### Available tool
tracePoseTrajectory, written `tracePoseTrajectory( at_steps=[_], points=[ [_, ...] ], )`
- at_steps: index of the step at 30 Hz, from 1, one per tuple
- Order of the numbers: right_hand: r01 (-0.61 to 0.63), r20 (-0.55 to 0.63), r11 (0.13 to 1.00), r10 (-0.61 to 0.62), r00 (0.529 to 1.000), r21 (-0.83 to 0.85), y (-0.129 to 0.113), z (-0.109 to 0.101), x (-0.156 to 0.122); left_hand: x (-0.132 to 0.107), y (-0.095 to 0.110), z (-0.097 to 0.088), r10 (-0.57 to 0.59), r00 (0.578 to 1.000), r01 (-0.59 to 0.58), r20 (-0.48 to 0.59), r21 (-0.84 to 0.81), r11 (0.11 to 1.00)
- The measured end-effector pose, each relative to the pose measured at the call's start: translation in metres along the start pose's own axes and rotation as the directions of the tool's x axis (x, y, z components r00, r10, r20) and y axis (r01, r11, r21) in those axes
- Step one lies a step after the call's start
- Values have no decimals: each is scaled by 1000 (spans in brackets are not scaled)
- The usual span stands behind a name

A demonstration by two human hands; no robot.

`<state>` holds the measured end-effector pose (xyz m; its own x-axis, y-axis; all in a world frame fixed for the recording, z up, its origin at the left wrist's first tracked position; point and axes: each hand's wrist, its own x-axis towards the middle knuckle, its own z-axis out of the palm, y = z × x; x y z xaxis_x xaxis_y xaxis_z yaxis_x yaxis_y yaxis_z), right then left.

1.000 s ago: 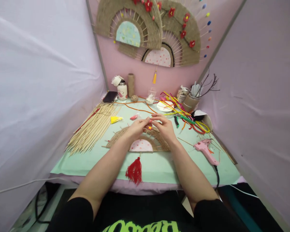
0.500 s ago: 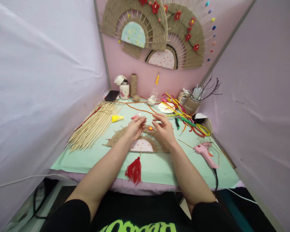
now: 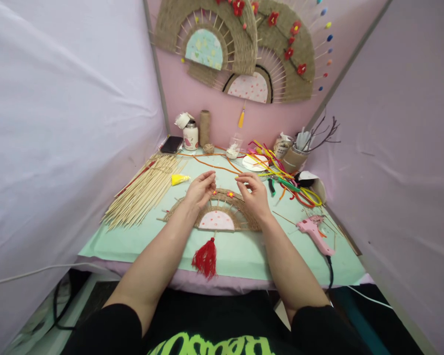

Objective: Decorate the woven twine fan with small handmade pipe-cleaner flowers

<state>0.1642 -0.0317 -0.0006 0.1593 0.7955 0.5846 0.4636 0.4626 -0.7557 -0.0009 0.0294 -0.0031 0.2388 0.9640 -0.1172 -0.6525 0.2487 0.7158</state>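
My left hand (image 3: 201, 190) hovers over the left half of a small twine-woven fan (image 3: 240, 202), its fingertips pinched together. Across a gap, my right hand (image 3: 253, 195) is also in a pinch, above the fan's right half. Anything between the fingers is too small to make out. The fan lies flat on the table, with a pink dotted half-round centre (image 3: 216, 221) and small red flowers with yellow middles (image 3: 230, 195) on its upper band. A red tassel (image 3: 204, 259) hangs from its lower edge toward me.
Thin sticks (image 3: 138, 195) lie in a heap on the left beside a yellow bundle (image 3: 179, 179). A pink glue gun (image 3: 314, 233) rests on the right. Behind it are coloured pipe cleaners (image 3: 270, 160) and green-handled pliers (image 3: 288, 185). A phone (image 3: 171, 145) and jar (image 3: 191, 136) stand at the back.
My hands have drawn apart, the left one moving left, which uncovers more of the fan's centre and another flower. A small pink packet behind the left hand is now hidden.
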Motion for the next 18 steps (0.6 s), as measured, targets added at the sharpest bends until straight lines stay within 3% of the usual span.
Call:
tracePoseTrajectory(
  at_steps=[6, 11, 18],
  points=[
    [46, -54, 999, -46, 997, -7, 0, -1, 1, -1, 0, 1, -83, 996, 84, 39, -48, 995],
    [93, -57, 995, -94, 994, -29, 1, 2, -1, -5, -5, 3, -85, 996, 85, 20, -28, 996],
    [182, -46, 980, -185, 982, -75, 1, 6, -3, -8, -2, 8, -199, 977, 211, 76, -194, 958]
  ],
)
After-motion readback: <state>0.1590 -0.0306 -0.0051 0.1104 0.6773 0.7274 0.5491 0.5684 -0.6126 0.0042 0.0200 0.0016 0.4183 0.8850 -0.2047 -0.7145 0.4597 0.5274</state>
